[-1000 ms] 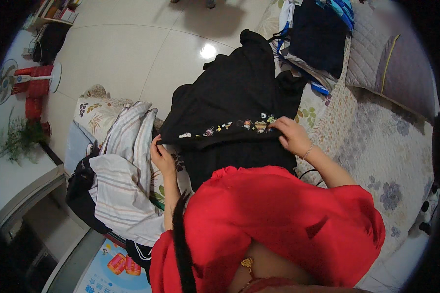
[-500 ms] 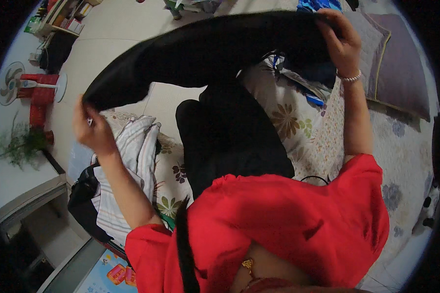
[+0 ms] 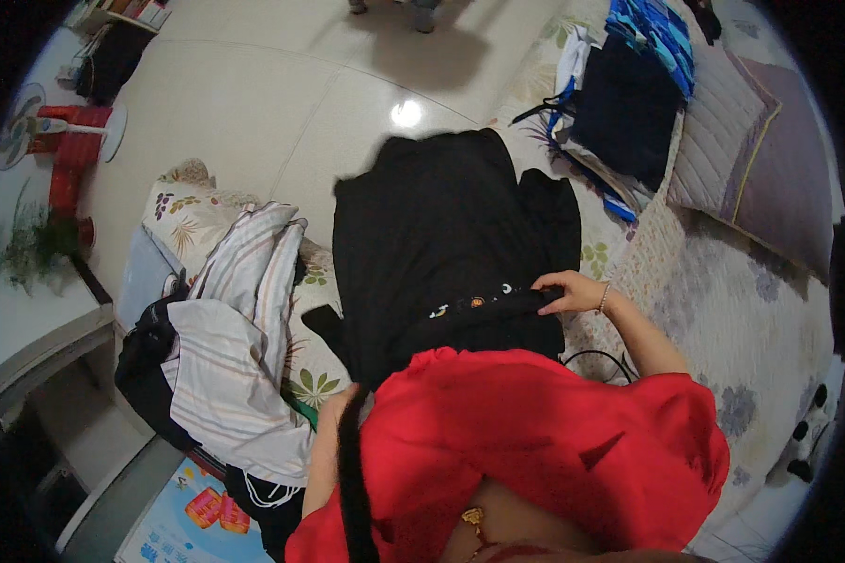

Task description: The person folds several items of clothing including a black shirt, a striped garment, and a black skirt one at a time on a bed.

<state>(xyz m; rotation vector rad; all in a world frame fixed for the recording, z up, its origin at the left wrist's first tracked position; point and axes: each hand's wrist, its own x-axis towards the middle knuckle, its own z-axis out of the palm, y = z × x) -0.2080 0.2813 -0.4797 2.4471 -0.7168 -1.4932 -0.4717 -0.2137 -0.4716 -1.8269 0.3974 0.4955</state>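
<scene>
A black T-shirt (image 3: 422, 220) with a small coloured print lies spread over my lap, its far edge toward the floor. One sleeve sticks out on the left and another on the right. My right hand (image 3: 573, 292) pinches the shirt's near right part, beside the print, thumb and fingers closed on the cloth. Low on the left, my left hand (image 3: 336, 405) is by the shirt's near left side, next to a black strap (image 3: 352, 469). Its fingers are mostly hidden, so its hold does not show.
White striped clothes (image 3: 225, 347) are heaped to my left on a flowered cover. Folded dark clothes (image 3: 624, 113) lie at the far right beside a quilted grey cushion (image 3: 723, 141). A white fan (image 3: 28, 127) and a green plant (image 3: 33, 249) stand at the far left.
The black T-shirt, stretched up between both raised hands before, now lies over my lap. Both hands have come down toward my body, and the folded clothes at far right show more fully.
</scene>
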